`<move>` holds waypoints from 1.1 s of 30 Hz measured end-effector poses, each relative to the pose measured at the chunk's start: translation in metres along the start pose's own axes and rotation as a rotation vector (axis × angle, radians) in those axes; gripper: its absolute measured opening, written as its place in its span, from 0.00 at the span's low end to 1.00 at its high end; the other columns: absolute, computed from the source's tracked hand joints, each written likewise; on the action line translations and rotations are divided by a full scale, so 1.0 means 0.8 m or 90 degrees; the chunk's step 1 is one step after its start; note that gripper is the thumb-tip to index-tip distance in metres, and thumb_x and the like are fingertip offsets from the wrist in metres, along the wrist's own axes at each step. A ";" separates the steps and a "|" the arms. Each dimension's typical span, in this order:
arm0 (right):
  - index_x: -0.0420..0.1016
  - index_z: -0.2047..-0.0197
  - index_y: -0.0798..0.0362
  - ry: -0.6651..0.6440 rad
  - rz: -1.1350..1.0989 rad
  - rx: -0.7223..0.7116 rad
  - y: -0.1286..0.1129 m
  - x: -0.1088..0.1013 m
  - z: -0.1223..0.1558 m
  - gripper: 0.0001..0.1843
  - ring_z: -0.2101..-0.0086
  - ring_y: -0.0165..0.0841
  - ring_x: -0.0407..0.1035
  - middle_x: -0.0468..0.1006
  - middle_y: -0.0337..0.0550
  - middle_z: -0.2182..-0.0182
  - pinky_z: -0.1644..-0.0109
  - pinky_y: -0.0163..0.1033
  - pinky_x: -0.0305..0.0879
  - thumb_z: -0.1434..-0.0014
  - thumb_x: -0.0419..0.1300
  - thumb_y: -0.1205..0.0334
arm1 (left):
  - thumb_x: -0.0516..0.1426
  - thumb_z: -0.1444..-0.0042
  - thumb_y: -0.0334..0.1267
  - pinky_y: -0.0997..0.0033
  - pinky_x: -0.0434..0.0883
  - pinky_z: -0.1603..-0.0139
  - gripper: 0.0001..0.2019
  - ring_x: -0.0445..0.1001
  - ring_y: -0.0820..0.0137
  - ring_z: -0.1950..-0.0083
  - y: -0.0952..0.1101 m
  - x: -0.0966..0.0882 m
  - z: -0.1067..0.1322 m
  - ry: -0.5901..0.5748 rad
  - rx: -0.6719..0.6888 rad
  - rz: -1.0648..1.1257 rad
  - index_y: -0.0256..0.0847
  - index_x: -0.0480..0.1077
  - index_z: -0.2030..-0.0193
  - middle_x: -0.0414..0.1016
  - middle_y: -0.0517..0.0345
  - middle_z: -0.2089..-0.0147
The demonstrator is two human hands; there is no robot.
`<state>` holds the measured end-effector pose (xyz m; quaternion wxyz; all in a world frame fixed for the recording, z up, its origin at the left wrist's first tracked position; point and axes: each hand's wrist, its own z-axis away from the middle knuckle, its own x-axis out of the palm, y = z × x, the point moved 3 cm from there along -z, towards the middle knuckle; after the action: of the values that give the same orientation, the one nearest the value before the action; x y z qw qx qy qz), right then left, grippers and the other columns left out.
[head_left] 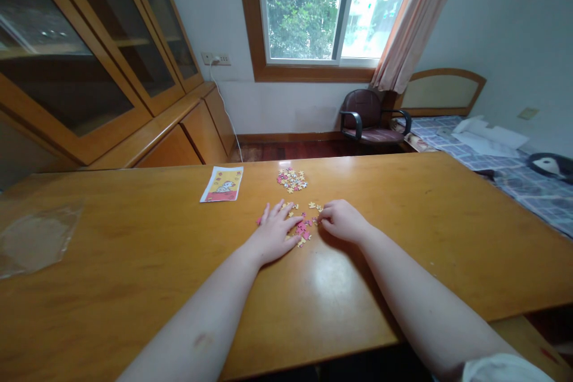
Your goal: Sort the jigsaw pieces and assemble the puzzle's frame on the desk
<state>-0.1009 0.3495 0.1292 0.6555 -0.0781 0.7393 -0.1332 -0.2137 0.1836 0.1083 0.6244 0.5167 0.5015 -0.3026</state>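
Observation:
My left hand lies with its fingers spread over jigsaw pieces on the wooden table, covering some of them. Pink and yellow jigsaw pieces show between my two hands. At their right edge is my right hand, its fingers curled and pinched together at a piece; what the fingertips hold is too small to make out. Farther back sits a pile of loose jigsaw pieces. A picture card with a white animal on yellow and pink lies to the left of that pile.
The wooden table spans the view, with a clear plastic bag at its left. A glass-door cabinet stands on the left. Beyond the table are a brown armchair under the window and a bed at right.

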 end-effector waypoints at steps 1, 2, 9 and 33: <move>0.81 0.65 0.51 0.016 0.005 0.010 0.000 -0.001 0.000 0.11 0.67 0.32 0.69 0.78 0.42 0.70 0.58 0.36 0.60 0.44 0.55 0.66 | 0.54 0.44 0.51 0.37 0.38 0.32 0.22 0.43 0.51 0.29 0.001 0.000 0.000 0.000 0.009 0.004 0.55 0.67 0.42 0.52 0.57 0.30; 0.80 0.64 0.51 0.030 0.010 0.018 0.001 -0.001 0.000 0.09 0.65 0.34 0.69 0.77 0.43 0.68 0.56 0.38 0.60 0.44 0.57 0.64 | 0.55 0.44 0.51 0.38 0.38 0.32 0.22 0.43 0.52 0.29 0.002 -0.001 0.001 -0.001 0.021 0.009 0.55 0.68 0.43 0.53 0.57 0.30; 0.70 0.46 0.54 0.078 0.047 0.140 0.022 0.017 -0.003 0.27 0.48 0.45 0.61 0.71 0.54 0.49 0.42 0.51 0.52 0.46 0.62 0.49 | 0.59 0.49 0.55 0.41 0.38 0.31 0.32 0.44 0.54 0.28 0.001 -0.005 0.001 -0.019 0.045 0.023 0.53 0.62 0.38 0.53 0.55 0.30; 0.78 0.53 0.47 0.018 -0.072 -0.157 -0.036 0.013 0.003 0.16 0.54 0.37 0.65 0.77 0.42 0.55 0.43 0.48 0.56 0.41 0.54 0.67 | 0.55 0.49 0.29 0.54 0.61 0.44 0.12 0.69 0.62 0.52 -0.039 -0.046 0.008 0.126 -0.027 -0.073 0.49 0.79 0.72 0.78 0.60 0.56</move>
<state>-0.1018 0.3185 0.1276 0.6218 -0.1974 0.7537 -0.0794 -0.2509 0.1635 0.1323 0.5641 0.5013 0.5957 -0.2750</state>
